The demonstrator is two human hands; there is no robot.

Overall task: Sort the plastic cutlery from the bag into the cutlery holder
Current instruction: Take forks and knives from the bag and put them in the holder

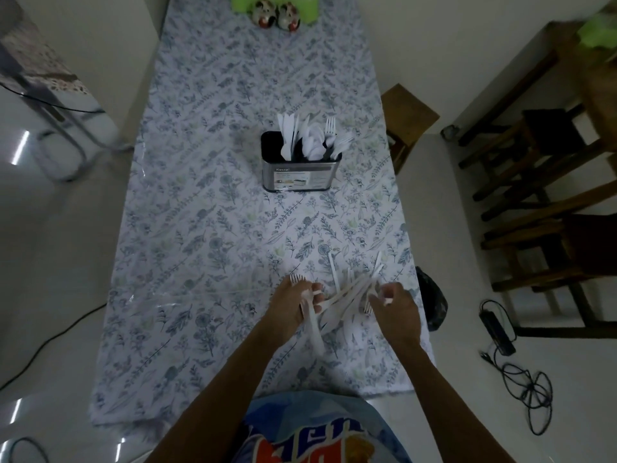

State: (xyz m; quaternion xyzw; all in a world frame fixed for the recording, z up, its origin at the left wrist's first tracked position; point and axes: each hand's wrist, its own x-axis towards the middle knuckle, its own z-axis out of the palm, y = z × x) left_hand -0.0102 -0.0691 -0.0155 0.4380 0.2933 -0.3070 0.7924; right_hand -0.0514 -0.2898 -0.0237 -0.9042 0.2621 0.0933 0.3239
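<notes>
Both hands work near the table's (213, 202) near right corner: the left hand (289, 307) grips white forks (309, 309), the right hand (395, 309) pinches one from the loose cutlery pile (347, 295) between them. Mid-table, the cutlery holder (300, 170) stands upright, holding knives, spoons and forks.

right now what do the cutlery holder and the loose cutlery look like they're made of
Cutlery holder: probably brushed stainless steel, going by its dull grey sheen; dark inner rim, paper label on the front.
Loose cutlery: white plastic, thin and slightly translucent, matte.
Left hand grips several forks of the same plastic.
</notes>
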